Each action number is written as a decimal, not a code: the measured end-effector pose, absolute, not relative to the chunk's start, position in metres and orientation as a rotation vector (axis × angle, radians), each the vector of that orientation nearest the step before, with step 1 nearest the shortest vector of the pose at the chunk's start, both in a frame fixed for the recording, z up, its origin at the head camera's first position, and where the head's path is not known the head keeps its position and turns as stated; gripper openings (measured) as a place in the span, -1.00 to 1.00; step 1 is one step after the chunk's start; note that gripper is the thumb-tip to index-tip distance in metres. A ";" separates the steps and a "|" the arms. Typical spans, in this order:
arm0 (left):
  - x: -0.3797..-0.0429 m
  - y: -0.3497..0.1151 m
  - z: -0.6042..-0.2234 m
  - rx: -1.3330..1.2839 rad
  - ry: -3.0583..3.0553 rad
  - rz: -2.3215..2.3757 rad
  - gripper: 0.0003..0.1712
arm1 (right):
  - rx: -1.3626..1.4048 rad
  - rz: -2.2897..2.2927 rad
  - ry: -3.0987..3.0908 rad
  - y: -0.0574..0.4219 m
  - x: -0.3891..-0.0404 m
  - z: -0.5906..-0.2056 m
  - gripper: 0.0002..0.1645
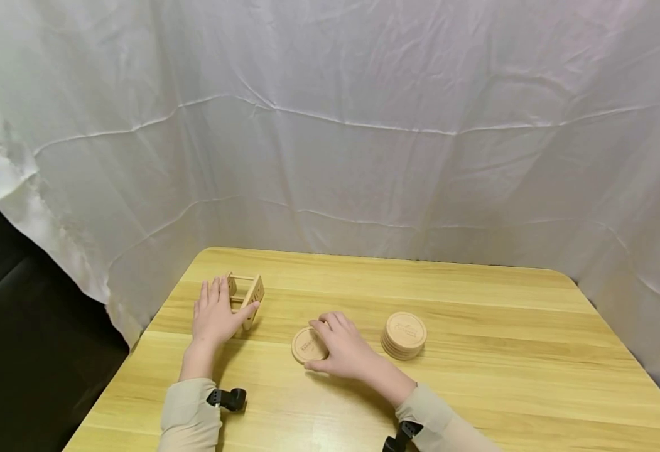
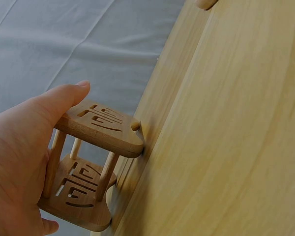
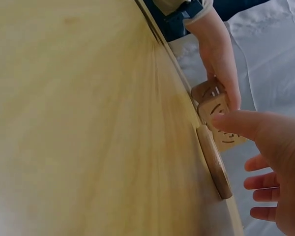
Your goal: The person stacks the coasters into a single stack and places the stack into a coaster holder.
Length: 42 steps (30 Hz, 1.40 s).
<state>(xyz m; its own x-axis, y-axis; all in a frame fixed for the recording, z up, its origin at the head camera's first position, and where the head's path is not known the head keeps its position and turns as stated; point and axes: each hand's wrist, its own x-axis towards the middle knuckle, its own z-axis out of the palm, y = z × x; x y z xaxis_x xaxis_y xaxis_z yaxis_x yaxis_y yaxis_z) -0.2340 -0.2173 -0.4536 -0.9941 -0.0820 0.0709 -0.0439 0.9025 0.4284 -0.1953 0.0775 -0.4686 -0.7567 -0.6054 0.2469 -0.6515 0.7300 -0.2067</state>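
Note:
A small wooden coaster holder (image 1: 254,295), with cut-out side panels joined by round rods, stands at the left of the table. My left hand (image 1: 215,316) grips it across the panels; in the left wrist view the thumb (image 2: 69,98) lies against one panel and a fingertip shows by the other. A round wooden coaster (image 1: 309,346) with printed lettering lies flat near the table's middle. Over its right side is my right hand (image 1: 343,348), thumb and fingers spread around it. In the right wrist view the fingers (image 3: 263,181) stand apart from the coaster (image 3: 214,164).
To the right of my right hand is a stack of several round wooden coasters (image 1: 404,336). Pale cloth (image 1: 330,157) hangs behind the wooden table (image 1: 505,364) and along its sides. Something black (image 1: 24,326) lies beyond the left edge.

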 end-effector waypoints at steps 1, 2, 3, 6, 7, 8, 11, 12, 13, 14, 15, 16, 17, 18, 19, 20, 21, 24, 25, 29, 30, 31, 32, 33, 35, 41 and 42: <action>-0.234 -0.217 -0.454 0.098 -2.979 -0.666 0.28 | 1.021 0.424 -2.778 0.077 -0.197 -0.469 0.03; -0.234 -0.217 -0.454 0.097 -2.979 -0.664 0.28 | 1.028 0.418 -2.787 0.078 -0.198 -0.470 0.04; -0.234 -0.217 -0.454 0.096 -2.979 -0.663 0.28 | 1.034 0.415 -2.797 0.078 -0.199 -0.470 0.04; -0.234 -0.217 -0.454 0.094 -2.980 -0.661 0.28 | 1.048 0.408 -2.825 0.078 -0.202 -0.472 0.06; -0.234 -0.217 -0.454 0.094 -2.979 -0.661 0.28 | 1.050 0.405 -2.834 0.079 -0.203 -0.473 0.06; -0.234 -0.217 -0.454 0.094 -2.979 -0.660 0.28 | 1.052 0.396 -2.837 0.079 -0.204 -0.474 0.05; -0.234 -0.217 -0.454 0.094 -2.976 -0.662 0.28 | 1.061 0.384 -2.843 0.080 -0.207 -0.476 0.05; -0.234 -0.217 -0.454 0.094 -2.975 -0.664 0.28 | 1.064 0.382 -2.845 0.080 -0.207 -0.476 0.04; -0.234 -0.217 -0.454 0.094 -2.973 -0.664 0.27 | 1.066 0.377 -2.849 0.080 -0.208 -0.477 0.04; -0.234 -0.217 -0.454 0.095 -2.973 -0.665 0.27 | 1.069 0.375 -2.850 0.080 -0.209 -0.477 0.03; -0.234 -0.217 -0.454 0.095 -2.973 -0.665 0.27 | 1.071 0.374 -2.854 0.080 -0.209 -0.477 0.03; -0.234 -0.217 -0.454 0.096 -2.975 -0.665 0.27 | 1.073 0.374 -2.858 0.080 -0.209 -0.477 0.03; -0.234 -0.217 -0.453 0.096 -2.977 -0.664 0.27 | 1.074 0.375 -2.862 0.080 -0.210 -0.478 0.03; -0.234 -0.217 -0.453 0.097 -2.977 -0.664 0.27 | 1.075 0.373 -2.865 0.080 -0.210 -0.478 0.03; -0.234 -0.217 -0.453 0.098 -2.978 -0.662 0.27 | 1.076 0.372 -2.867 0.080 -0.211 -0.479 0.03; -0.233 -0.217 -0.453 0.098 -2.979 -0.661 0.27 | 1.077 0.369 -2.868 0.080 -0.211 -0.479 0.03; -0.233 -0.217 -0.453 0.098 -2.980 -0.659 0.27 | 1.078 0.366 -2.871 0.079 -0.211 -0.479 0.03; -0.233 -0.217 -0.453 0.099 -2.978 -0.658 0.28 | 1.086 0.360 -2.870 0.079 -0.212 -0.480 0.03; -0.233 -0.218 -0.453 0.098 -2.978 -0.659 0.28 | 1.089 0.361 -2.871 0.079 -0.213 -0.480 0.03; -0.233 -0.218 -0.453 0.098 -2.977 -0.663 0.28 | 1.107 0.365 -2.864 0.078 -0.213 -0.479 0.02; -0.233 -0.218 -0.453 0.097 -2.976 -0.663 0.28 | 1.109 0.372 -2.864 0.078 -0.213 -0.478 0.02; -0.233 -0.218 -0.453 0.097 -2.976 -0.665 0.28 | 1.112 0.375 -2.863 0.078 -0.213 -0.478 0.01; -0.233 -0.218 -0.453 0.097 -2.975 -0.665 0.27 | 1.113 0.378 -2.862 0.078 -0.213 -0.478 0.01; -0.233 -0.218 -0.453 0.097 -2.974 -0.665 0.27 | 1.113 0.381 -2.865 0.077 -0.213 -0.478 0.01; -0.233 -0.217 -0.453 0.098 -2.974 -0.666 0.27 | 1.111 0.384 -2.868 0.077 -0.213 -0.477 0.00; -0.233 -0.217 -0.453 0.098 -2.975 -0.672 0.28 | 1.107 0.382 -2.868 0.076 -0.214 -0.476 -0.01; -0.233 -0.217 -0.452 0.097 -2.974 -0.673 0.28 | 1.107 0.381 -2.868 0.076 -0.214 -0.476 -0.01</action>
